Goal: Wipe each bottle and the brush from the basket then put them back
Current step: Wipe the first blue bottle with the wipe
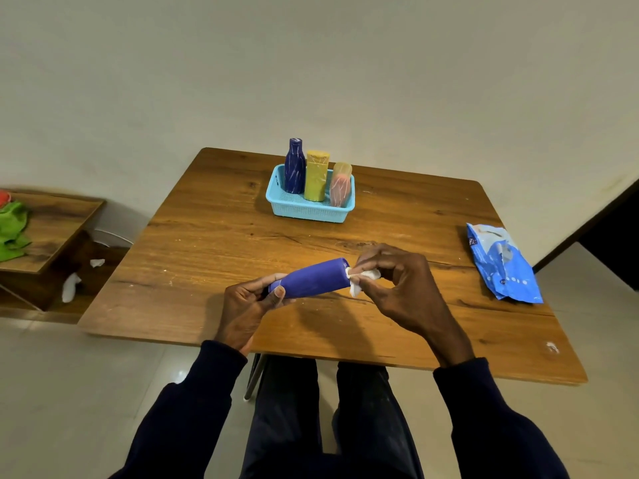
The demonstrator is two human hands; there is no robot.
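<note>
1. Over the table's (207, 236) near half, purple bottle (311, 280) is held sideways, well inside front edge; bare wood btwn it & basket (307, 210).
2. L hand (245, 302) grips bottle's base end; R hand (394, 281) pinches white wipe (363, 280) vs other end.
3. In basket, upright: dk blue bottle (294, 167), yellow bottle (316, 178), pink bottle (340, 186). Blue wipe pack (501, 264) lies near R edge. Pale wall, tiled floor.

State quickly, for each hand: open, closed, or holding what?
Left hand: closed round one end of the purple bottle.
Right hand: pinching a white wipe at the bottle's other end.
</note>
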